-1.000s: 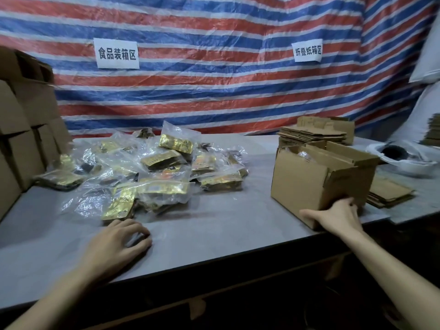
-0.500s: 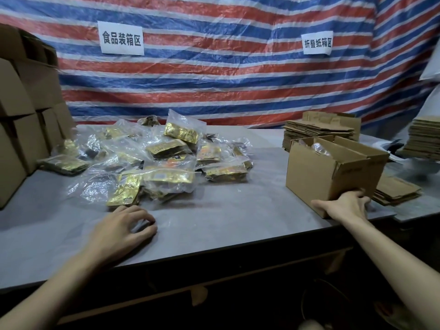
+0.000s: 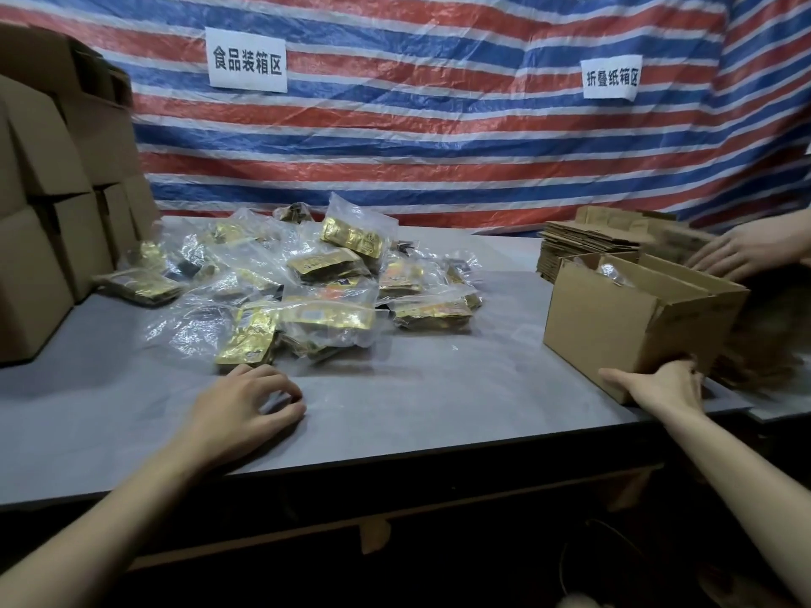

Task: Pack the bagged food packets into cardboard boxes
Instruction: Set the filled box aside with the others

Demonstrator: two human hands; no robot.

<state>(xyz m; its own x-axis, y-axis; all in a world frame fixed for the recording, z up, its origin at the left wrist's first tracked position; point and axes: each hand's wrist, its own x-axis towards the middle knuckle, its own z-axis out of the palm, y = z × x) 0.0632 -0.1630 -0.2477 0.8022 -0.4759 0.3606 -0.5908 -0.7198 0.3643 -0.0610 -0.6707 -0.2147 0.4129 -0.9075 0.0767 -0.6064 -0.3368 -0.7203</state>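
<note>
The right edge of the view is blurred, and I cannot tell what the smeared brown thing behind the open box [image 3: 614,326] is. A second person's hand [image 3: 741,254] comes in from the upper right, cut off at the wrist, and lies on blurred cardboard. The fingers of the right hand [image 3: 658,386] are hidden behind the near corner of the open box. Only the thumb shows, spread along the front wall, so this hand grips the corner.

The box stands at the right end of the bench [image 3: 439,388] with its flaps up. Inside, a bit of clear plastic shows at the far wall and the rest is hidden. Behind the box lies a stack of flat cardboard [image 3: 579,243]. At the left, closed boxes [image 3: 52,221] are piled, cut by the frame.

The bagged packets [image 3: 316,291], gold inside clear bags, lie in a heap in the middle of the bench, well apart from the open box. The left hand [image 3: 245,410] rests on the bench just in front of the heap, with its fingers [image 3: 281,414] loosely curled and holding nothing. The nearest gold packet is just beyond the knuckles, and I cannot tell if they touch.
</note>
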